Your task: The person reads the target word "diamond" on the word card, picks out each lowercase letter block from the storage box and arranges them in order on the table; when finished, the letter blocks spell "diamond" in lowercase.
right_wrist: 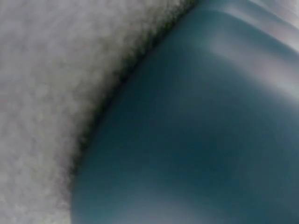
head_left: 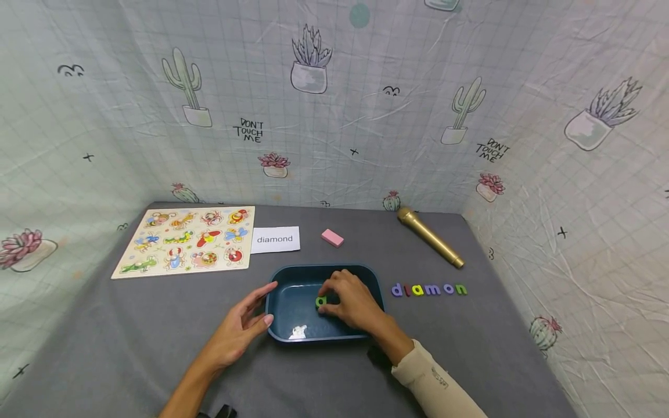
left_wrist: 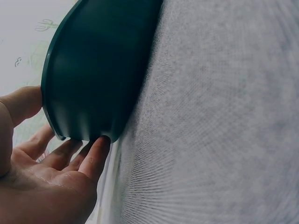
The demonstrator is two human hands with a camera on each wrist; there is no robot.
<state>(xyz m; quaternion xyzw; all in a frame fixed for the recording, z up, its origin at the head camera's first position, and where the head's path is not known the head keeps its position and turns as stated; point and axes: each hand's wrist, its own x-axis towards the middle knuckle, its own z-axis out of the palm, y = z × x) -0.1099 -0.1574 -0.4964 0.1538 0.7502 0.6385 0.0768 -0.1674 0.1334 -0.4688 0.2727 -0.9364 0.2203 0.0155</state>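
A dark blue tray [head_left: 292, 338] sits on the grey cloth in front of me. My left hand [head_left: 236, 332] rests its fingertips and thumb against the tray's left end, the fingers spread. In the left wrist view the left hand [left_wrist: 60, 172] touches the outer wall of the tray [left_wrist: 93, 70]. Inside the tray my right hand [head_left: 351, 299] pinches a small green magnetic letter [head_left: 321, 301] between thumb and fingers. The right wrist view shows only the tray's blurred outside [right_wrist: 187, 140], with the right hand out of sight. A white glint lies on the tray floor.
Right of the tray, coloured letters [head_left: 431, 289] spell "diamon". A card [head_left: 276, 239] printed "diamond", an insect picture board [head_left: 188, 239] and a pink eraser-like block [head_left: 332, 237] lie behind it. A gold microphone [head_left: 431, 238] lies back right, near the patterned curtain [head_left: 355, 116].
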